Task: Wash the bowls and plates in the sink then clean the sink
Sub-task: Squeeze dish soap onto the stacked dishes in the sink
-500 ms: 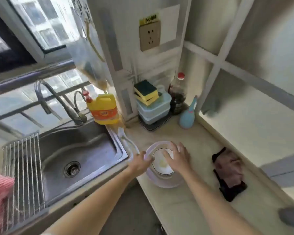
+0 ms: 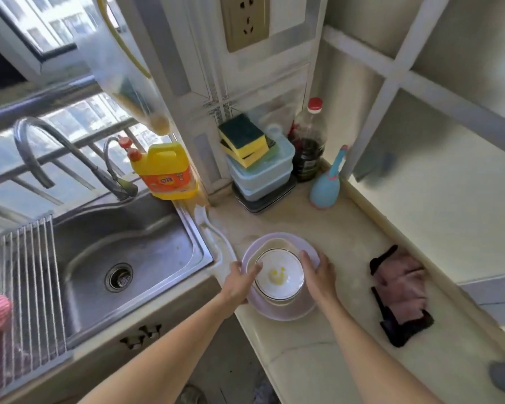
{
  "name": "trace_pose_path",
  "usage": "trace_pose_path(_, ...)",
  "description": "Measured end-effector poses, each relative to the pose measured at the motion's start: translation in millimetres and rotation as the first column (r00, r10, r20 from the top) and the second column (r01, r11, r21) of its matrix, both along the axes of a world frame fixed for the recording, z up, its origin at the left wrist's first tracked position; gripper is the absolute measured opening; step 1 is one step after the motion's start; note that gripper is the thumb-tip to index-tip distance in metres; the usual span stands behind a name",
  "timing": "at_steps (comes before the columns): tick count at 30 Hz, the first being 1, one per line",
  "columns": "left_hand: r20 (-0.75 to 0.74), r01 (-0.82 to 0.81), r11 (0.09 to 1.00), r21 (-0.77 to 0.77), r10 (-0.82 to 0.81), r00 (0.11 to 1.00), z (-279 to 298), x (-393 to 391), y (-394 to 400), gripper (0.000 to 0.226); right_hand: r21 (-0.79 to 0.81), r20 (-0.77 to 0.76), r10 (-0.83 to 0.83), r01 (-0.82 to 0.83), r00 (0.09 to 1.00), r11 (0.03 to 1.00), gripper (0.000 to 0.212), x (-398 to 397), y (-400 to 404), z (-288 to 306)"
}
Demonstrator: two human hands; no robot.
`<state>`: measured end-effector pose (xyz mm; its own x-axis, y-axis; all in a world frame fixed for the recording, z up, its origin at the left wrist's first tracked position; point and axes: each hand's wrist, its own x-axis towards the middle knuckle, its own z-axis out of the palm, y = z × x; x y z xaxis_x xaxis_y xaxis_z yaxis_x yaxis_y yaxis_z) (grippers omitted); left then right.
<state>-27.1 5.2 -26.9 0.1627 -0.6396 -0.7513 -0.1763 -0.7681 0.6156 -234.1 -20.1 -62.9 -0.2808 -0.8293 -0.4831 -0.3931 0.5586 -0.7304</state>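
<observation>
A stack of dishes stands on the counter right of the steel sink [image 2: 123, 258]: a pale purple plate [image 2: 286, 312] at the bottom and on it a white bowl [image 2: 280, 272] with yellow residue inside. My left hand [image 2: 239, 282] grips the stack at its left rim, thumb on the bowl's edge. My right hand [image 2: 318, 275] holds the bowl's right side with curled fingers. The sink basin holds no dishes; its drain [image 2: 118, 277] is bare.
A yellow detergent jug [image 2: 165, 172] stands at the sink's back right corner by the tap [image 2: 70, 154]. Sponges [image 2: 242, 138] lie on stacked containers. A dark bottle [image 2: 308, 147], a blue spray bottle [image 2: 325, 185], a dark cloth [image 2: 400, 295], a wire rack [image 2: 27, 275].
The view has moved closer to the counter. Both hands have shifted from the top of the dishes outward to the two sides of the stack.
</observation>
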Motion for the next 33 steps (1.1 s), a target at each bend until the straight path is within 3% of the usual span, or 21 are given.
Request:
trace_pose_path(9, -0.076, 0.002, 0.998, -0.070, -0.008, 0.997, 4, 10, 4, 0.088, -0.068, 0.011, -0.067, 0.067, 0.998, 0.995, 0.073, 2, 9, 11)
trace_pose_path(15, -0.142, -0.015, 0.988, -0.155, -0.008, 0.990, 32, 49, 12, 0.096, -0.139, -0.036, -0.006, 0.001, 0.999, 0.990, 0.066, 34, 8, 42)
trace_pose_path(21, -0.036, -0.104, 0.967, -0.233, 0.098, 0.995, 59, 148, 36, 0.078, -0.165, -0.032, 0.118, -0.122, 0.992, 0.979, 0.082, 138, 0, 59)
trace_pose_path(25, -0.043, -0.203, 0.954, -0.219, 0.199, 0.979, 58, 236, 47, 0.098, -0.161, -0.010, 0.249, -0.247, 0.968, 0.956, 0.067, 227, -6, 63)
trace_pose_path(30, 0.015, -0.304, 0.933, -0.195, 0.313, 0.950, 41, 323, 54, 0.091, -0.122, 0.037, 0.426, -0.419, 0.904, 0.900, 0.055, 316, -18, 56)
trace_pose_path(33, 0.036, -0.365, 0.919, -0.147, 0.374, 0.927, 23, 358, 49, 0.083, 0.010, 0.057, 0.542, -0.543, 0.839, 0.840, 0.056, 350, -36, 44)
